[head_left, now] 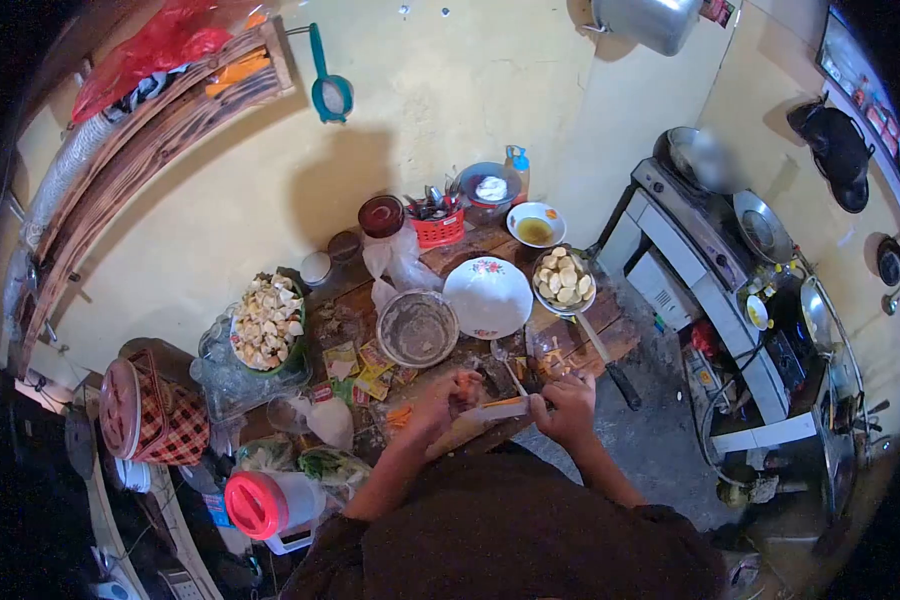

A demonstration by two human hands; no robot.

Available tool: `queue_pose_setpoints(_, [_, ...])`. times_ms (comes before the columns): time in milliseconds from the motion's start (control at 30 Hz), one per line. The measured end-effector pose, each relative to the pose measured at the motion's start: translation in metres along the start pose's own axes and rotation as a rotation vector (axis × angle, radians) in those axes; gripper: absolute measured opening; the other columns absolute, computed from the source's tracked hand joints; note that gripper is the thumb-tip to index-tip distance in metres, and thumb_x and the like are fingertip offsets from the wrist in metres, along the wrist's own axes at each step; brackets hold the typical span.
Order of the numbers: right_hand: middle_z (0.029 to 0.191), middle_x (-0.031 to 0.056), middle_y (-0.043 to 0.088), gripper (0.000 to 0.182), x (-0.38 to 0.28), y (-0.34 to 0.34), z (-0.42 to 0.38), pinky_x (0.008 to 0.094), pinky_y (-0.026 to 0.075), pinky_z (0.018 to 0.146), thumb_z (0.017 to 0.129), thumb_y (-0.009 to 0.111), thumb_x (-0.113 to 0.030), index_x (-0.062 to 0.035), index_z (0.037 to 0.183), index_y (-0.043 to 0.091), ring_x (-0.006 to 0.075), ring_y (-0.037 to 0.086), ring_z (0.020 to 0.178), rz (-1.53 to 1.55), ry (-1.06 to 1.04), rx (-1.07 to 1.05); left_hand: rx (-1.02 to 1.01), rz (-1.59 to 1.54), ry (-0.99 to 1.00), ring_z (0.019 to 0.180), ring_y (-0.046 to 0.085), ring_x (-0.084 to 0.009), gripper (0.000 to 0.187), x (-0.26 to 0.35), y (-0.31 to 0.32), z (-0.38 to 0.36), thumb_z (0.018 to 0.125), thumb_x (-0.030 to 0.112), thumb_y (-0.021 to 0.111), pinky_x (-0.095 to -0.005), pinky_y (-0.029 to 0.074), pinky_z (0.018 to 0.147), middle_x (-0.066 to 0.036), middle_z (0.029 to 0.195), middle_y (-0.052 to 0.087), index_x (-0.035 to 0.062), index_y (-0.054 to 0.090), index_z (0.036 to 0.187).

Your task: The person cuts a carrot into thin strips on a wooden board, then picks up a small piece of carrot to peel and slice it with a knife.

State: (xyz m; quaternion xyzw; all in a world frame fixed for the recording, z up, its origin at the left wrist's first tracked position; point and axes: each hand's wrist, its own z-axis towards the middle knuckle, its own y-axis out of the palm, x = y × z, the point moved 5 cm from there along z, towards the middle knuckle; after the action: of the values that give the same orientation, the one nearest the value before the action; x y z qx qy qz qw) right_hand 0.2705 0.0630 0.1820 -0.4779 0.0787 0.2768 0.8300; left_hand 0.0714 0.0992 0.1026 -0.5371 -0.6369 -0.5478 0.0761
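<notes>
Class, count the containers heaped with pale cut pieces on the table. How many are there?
2: a green container at left, and a white bowl at right, near the large knife. Others may be hidden.

Strainer (331, 95): teal frame. Cutlery basket (438, 229): red. Large plate (487, 298): white, red floral pattern. Lidded bag (170, 415): red, black and cream check; lid pink. Jug lid (255, 505): coral red. Wall (460, 90): pale yellow. Table (360, 305): brown.
</notes>
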Motion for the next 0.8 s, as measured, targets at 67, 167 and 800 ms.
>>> queue_pose_setpoints(67, [0.055,0.0066,0.055,0.020,0.001,0.005,0.002,0.0410,0.034,0.065,0.066,0.061,-0.022,-0.0081,0.053,0.055,0.0242,0.052,0.059,-0.004,-0.029,-0.100,-0.014,0.301,0.085,0.069,0.051,-0.0117,0.025,-0.011,-0.025,0.023,0.081,0.021,0.058,-0.0266,0.043,0.061,-0.002,0.082,0.057,0.0002,0.055,0.095])
queue_pose_setpoints(167, [0.053,0.0053,0.055,0.022,-0.001,0.013,0.004,0.0406,0.034,0.066,0.064,0.063,-0.025,-0.0087,0.053,0.056,0.0226,0.052,0.059,0.016,-0.075,-0.169,0.033,1.080,0.130,0.059,0.047,-0.0106,0.026,0.026,0.037,-0.013,0.079,0.028,0.061,-0.0271,0.039,0.055,-0.001,0.065,0.055,0.0018,0.060,0.080])
queue_pose_setpoints(800, [0.058,0.0119,0.057,0.034,0.066,0.000,0.008,0.0423,0.034,0.067,0.078,0.055,-0.033,-0.0037,0.063,0.062,0.0277,0.054,0.062,0.041,0.162,-0.231,0.860,1.646,0.091,0.076,0.061,-0.0323,0.034,0.003,-0.085,-0.028,0.068,0.029,0.068,-0.0423,0.048,0.066,-0.018,0.079,0.061,0.0014,0.059,0.086])
